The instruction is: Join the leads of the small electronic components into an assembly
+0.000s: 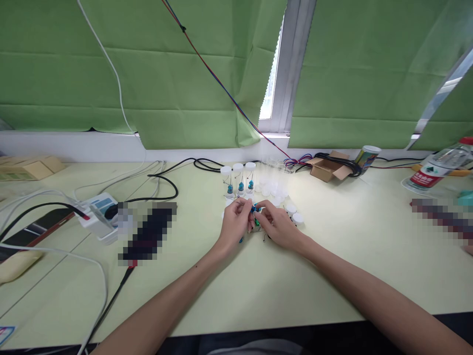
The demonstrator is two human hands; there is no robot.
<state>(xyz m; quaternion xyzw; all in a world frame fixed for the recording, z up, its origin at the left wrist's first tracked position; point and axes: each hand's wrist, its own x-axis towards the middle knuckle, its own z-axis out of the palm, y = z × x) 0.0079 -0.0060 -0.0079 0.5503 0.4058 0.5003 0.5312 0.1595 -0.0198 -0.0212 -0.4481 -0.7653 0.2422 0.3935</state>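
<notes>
My left hand (235,220) and my right hand (280,225) meet over the middle of the table, fingers closed in a pinch. Between their fingertips is a small blue part (254,208), too small to make out its kind. Just beneath it shows a small green piece (257,222), partly hidden by the fingers. Right behind my hands stand three clear vials (238,172) with white caps, each with a blue piece and thin wires inside. Beside my right hand lie white-capped vials (297,218). More clear vials (271,185) stand behind it.
At the left are a white power strip (98,222), a blurred dark phone-like object (150,231) and trailing cables. An open cardboard box (327,170), a can (367,157) and a large plastic bottle (432,170) stand along the back right. Green blinds (185,74) hang behind the table.
</notes>
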